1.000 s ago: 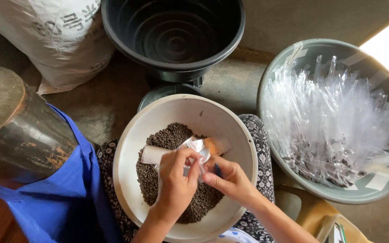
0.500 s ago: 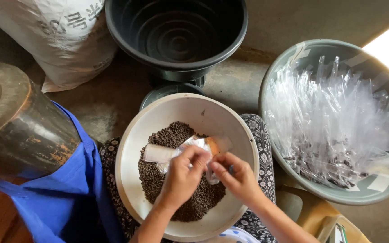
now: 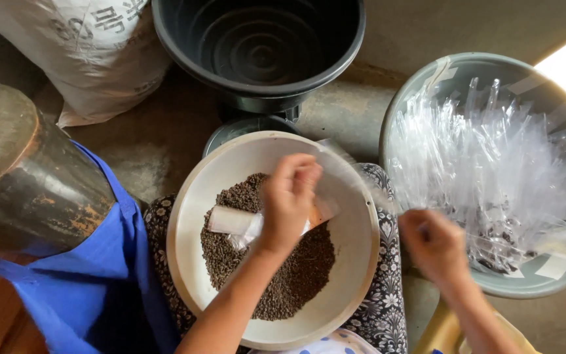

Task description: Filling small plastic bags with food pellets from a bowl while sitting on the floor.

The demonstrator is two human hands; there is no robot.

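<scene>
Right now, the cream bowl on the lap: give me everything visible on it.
The cream bowl is round, wide and shallow, with a smooth matte look like plastic or enamel. It sits slightly tilted on a lap covered in floral cloth. A heap of small dark seeds fills its middle and lower part; the rim and sides are bare. A white scoop lies on the seeds. The left hand hovers over it holding a clear bag; the right hand is outside the rim.

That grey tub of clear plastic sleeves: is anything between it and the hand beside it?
Nothing visible. The right hand sits just outside the rim of the grey tub, with only open air toward the clear plastic sleeves. The left hand holds a small clear bag over the cream bowl of dark seeds.
</scene>
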